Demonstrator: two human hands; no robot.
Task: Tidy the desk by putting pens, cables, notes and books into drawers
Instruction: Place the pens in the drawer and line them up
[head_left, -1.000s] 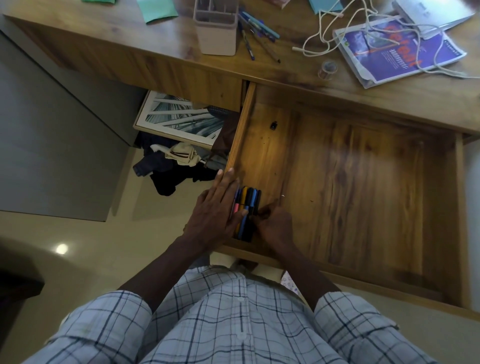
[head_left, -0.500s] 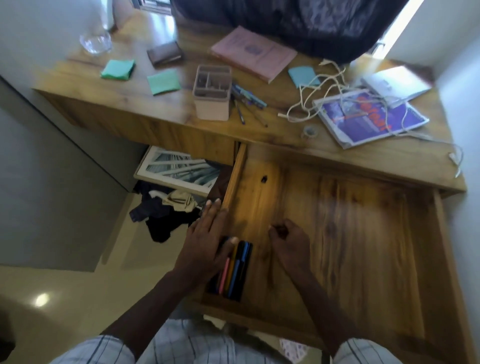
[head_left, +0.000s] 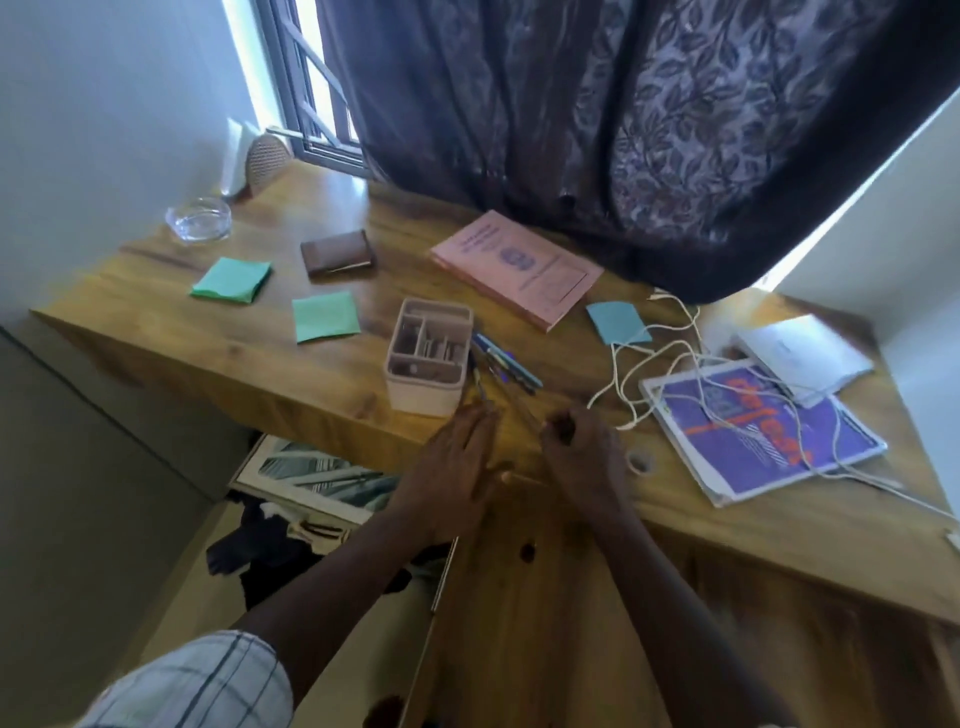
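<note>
Both hands are over the desk's front edge, above the open wooden drawer (head_left: 550, 634). My left hand (head_left: 452, 467) is flat with straight fingers, just in front of the beige pen holder (head_left: 428, 358). My right hand (head_left: 576, 457) has curled fingers, nothing visible in them, at the near ends of several loose pens (head_left: 506, 364). A white cable (head_left: 670, 364) trails over a purple magazine (head_left: 758, 431) and a white notebook (head_left: 805, 353). Further back lie a pink book (head_left: 517, 267), two green notes (head_left: 231, 280) (head_left: 325, 316) and a blue note (head_left: 618, 322).
A brown wallet (head_left: 337, 253), a glass dish (head_left: 199, 218) and a tape roll (head_left: 640, 461) also sit on the desk. A dark curtain (head_left: 623, 130) hangs over the desk's back edge. A framed picture (head_left: 311, 478) and dark clothes (head_left: 265, 551) lie on the floor under it.
Both hands have left the markers in the drawer and risen to the desk's front edge by the loose pens. The view has tilted up, so the drawer's markers are out of sight.
</note>
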